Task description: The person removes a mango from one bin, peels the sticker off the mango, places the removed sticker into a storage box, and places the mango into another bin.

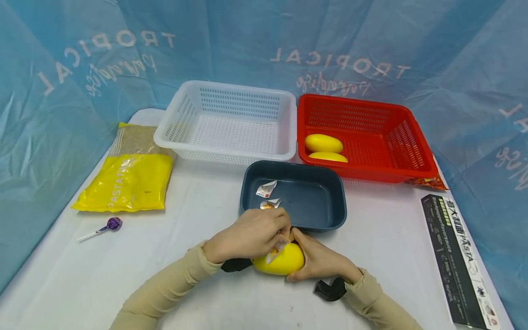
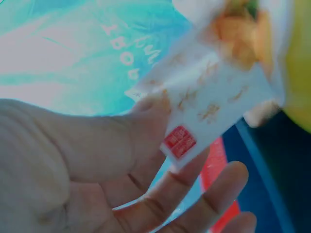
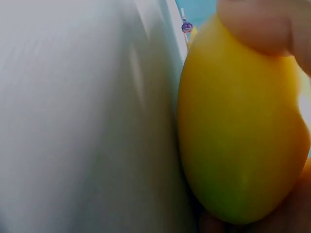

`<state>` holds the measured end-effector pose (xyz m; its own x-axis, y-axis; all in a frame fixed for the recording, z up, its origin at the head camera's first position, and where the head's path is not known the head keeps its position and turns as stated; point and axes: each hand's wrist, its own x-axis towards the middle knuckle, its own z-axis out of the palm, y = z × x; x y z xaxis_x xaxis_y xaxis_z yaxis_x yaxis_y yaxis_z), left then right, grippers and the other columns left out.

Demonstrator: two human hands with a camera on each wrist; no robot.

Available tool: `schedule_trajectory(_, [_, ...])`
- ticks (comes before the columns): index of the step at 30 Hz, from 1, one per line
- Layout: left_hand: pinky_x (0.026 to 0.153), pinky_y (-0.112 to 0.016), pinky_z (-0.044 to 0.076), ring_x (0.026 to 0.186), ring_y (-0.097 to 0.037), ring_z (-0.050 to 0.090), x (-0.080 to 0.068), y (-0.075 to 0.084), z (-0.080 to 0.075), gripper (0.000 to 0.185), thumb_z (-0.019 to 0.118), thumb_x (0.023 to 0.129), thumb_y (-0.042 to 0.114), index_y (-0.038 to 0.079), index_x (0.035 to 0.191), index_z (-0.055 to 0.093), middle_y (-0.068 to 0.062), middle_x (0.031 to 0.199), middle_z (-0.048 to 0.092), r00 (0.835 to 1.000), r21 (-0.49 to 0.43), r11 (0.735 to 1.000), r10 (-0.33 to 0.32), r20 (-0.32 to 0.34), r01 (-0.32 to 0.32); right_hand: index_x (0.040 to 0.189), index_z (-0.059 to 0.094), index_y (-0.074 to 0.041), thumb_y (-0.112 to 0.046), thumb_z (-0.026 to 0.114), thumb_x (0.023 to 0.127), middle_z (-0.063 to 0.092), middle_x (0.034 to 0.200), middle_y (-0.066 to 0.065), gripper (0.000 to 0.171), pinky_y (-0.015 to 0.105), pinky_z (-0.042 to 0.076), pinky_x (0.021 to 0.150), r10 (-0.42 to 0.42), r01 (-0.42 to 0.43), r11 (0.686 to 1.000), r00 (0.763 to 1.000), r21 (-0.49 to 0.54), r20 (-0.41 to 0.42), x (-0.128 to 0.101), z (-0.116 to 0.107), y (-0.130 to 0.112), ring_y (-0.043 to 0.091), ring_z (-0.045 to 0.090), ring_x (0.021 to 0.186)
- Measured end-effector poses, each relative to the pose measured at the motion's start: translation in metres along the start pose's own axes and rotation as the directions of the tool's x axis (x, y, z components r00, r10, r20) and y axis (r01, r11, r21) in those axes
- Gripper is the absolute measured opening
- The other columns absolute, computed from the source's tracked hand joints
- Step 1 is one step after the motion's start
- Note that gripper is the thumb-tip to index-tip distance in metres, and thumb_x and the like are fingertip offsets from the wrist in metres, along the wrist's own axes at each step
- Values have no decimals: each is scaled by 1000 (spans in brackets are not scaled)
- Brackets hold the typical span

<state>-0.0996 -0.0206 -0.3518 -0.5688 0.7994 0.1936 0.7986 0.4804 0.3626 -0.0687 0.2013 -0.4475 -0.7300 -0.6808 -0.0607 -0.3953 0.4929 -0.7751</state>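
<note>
A yellow oval fruit (image 1: 282,262) lies on the white table just in front of the dark blue tray (image 1: 330,215). My right hand (image 1: 319,259) curls round its right side and holds it; in the right wrist view the fruit (image 3: 238,131) fills the frame. My left hand (image 1: 251,233) pinches a white sticker strip (image 1: 275,253) that peels off the fruit's top. In the left wrist view the strip (image 2: 204,111), with a small red stamp, sits between thumb and fingers (image 2: 146,126). Two torn sticker scraps (image 1: 266,189) lie in the tray.
A white basket (image 1: 165,133) and a red basket (image 1: 416,172) stand behind the tray; two more yellow fruits (image 1: 323,143) lie in the red one. A yellow pasta bag (image 1: 125,181) and a purple lollipop (image 1: 112,224) lie at left, a black pasta box (image 1: 459,259) at right.
</note>
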Motion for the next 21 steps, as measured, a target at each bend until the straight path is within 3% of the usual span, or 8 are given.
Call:
schedule_trajectory(2, [58,-17,41,70,-7,50,1,-2,-7,10,64,93,20,16,85,59,5,83,56,993,-28,998,-61,-100,59,120,41,-21,-34,86,65,55,113,-6,73,27,43,90,-4,4,1000,1000,-16,2,0,0,-1,8,52,101])
schedule_trajectory(3, [58,-18,41,68,-8,49,1,-3,-11,9,63,93,20,16,86,59,4,82,56,982,-49,994,-100,-160,93,118,42,-21,-33,87,64,55,112,-7,71,27,43,90,-4,4,1000,1000,-22,3,-1,0,-1,8,52,100])
schedule_trajectory(6, [59,-21,42,68,-11,49,0,-8,-23,7,65,92,19,14,90,60,3,82,58,929,-123,976,-211,-305,181,112,43,-22,-32,88,63,56,109,-10,67,28,43,88,6,-6,999,1000,-41,6,-2,0,-2,8,52,98])
schedule_trajectory(8, [62,-23,45,71,-13,54,-1,-11,-27,7,67,90,19,14,91,62,2,84,60,904,-167,963,-259,-340,213,113,44,-22,-31,88,63,57,111,-10,67,29,43,89,9,-9,999,1000,-40,3,-1,0,-2,7,52,99])
schedule_trajectory(12, [65,-24,47,76,-16,59,2,-16,-25,4,68,90,16,14,90,64,2,85,62,891,-220,941,-318,-323,256,113,44,-22,-32,88,63,57,111,-10,67,30,43,89,3,-4,999,1000,-38,-8,0,2,-3,7,52,99])
schedule_trajectory(16, [57,-21,42,67,-13,53,8,-19,-19,4,67,91,16,13,90,65,2,83,62,880,-237,925,-362,-307,297,113,44,-22,-32,88,63,57,110,-10,67,30,43,90,13,-13,999,1000,-42,-6,1,1,-4,7,53,99])
schedule_trajectory(21, [51,-20,39,60,-8,49,19,-21,-13,9,64,92,20,14,99,65,2,83,63,878,-260,895,-422,-225,364,114,44,-24,-33,87,63,56,112,-11,67,31,42,91,51,-51,998,999,-25,10,0,1,-6,8,52,100])
